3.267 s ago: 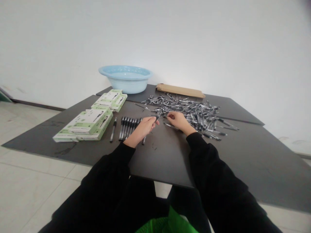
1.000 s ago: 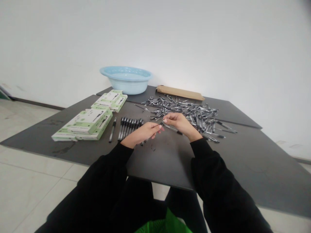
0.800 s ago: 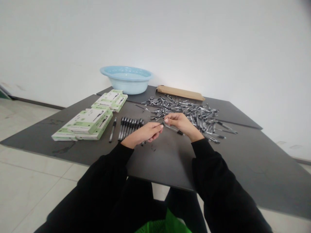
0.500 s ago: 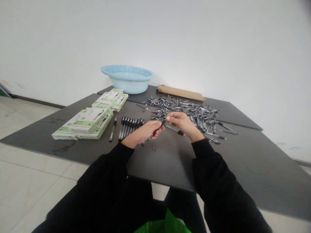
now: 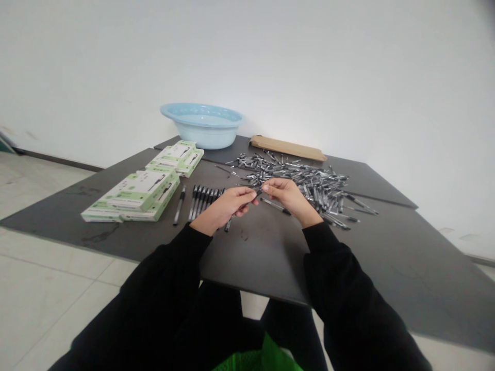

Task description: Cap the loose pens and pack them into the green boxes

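Note:
My left hand [image 5: 234, 204] is closed around a pen [image 5: 258, 194], its black grip showing between the two hands. At the pen's tip end, the fingers of my right hand [image 5: 284, 194] are pinched together; whatever small part they hold is hidden. Left of my left hand, a row of pens [image 5: 201, 201] with black grips lies side by side on the table. One single pen [image 5: 179, 205] lies a little apart from that row. Beyond and beside my right hand spreads a big loose pile of pens [image 5: 317, 183]. Another pen [image 5: 275, 206] lies just under my right hand.
Green and white pen boxes [image 5: 135, 193] are stacked on the left of the dark table [image 5: 247, 263]. A light blue basin [image 5: 204, 131] stands at the back, near the wall. Flat brown cardboard [image 5: 288, 148] lies behind the pile.
The pen has tilted flatter between my hands, and my left hand has shifted slightly left. My right hand has stayed close to its tip end.

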### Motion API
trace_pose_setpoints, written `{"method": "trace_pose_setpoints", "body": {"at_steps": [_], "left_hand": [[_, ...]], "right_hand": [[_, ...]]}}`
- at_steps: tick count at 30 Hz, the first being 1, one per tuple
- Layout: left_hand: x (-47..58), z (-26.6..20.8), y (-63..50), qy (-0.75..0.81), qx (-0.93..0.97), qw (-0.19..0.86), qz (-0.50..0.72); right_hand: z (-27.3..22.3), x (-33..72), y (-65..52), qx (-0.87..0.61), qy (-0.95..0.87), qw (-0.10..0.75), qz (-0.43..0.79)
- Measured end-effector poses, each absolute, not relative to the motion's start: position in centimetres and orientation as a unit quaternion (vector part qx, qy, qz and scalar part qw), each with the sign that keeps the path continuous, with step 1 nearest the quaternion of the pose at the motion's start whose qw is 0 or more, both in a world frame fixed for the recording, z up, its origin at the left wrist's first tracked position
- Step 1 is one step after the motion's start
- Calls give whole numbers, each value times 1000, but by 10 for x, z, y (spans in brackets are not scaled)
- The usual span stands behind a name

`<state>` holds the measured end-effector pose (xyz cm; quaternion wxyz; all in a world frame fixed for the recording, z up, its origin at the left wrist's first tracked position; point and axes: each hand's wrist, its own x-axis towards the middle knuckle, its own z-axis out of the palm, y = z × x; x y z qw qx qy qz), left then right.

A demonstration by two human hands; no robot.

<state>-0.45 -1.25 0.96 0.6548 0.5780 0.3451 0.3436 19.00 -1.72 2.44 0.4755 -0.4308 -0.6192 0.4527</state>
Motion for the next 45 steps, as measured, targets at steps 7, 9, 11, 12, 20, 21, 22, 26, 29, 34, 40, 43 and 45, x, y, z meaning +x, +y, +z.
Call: {"method": "trace_pose_setpoints", "body": {"at_steps": [7,9,11,12,20,21,22,26,29,34,40,43,45], "left_hand": [[-4,11,-13,362,513,707,326],[-5,7,-11,372,538,674,342],[-5,5,-10,376,543,665,348],[-5,5,-10,378,539,666,352],[-5,13,-12,333,482,772,244],[-6,13,-12,324,481,780,235],[-7,13,-12,319,480,783,234],[-8,10,-11,322,492,765,264],[-7,7,-11,334,532,713,310],[-5,8,-13,323,541,709,317],[-9,15,-17,316,533,740,260],[-9,13,-17,321,562,700,302],[-8,10,-16,326,574,680,320]], "right_hand": [[18,188,-15,-422,-631,467,454],[16,188,-14,-421,-630,467,456],[14,189,-13,-422,-626,470,457],[14,189,-13,-425,-625,471,456],[16,181,-18,-389,-646,457,473],[16,180,-18,-383,-646,456,478],[16,180,-18,-382,-646,457,478],[16,181,-18,-393,-645,463,464],[17,182,-17,-403,-633,468,466],[19,181,-18,-402,-625,475,470],[20,184,-17,-421,-611,496,451],[18,184,-17,-415,-610,503,450],[16,182,-16,-410,-605,517,446]]}}
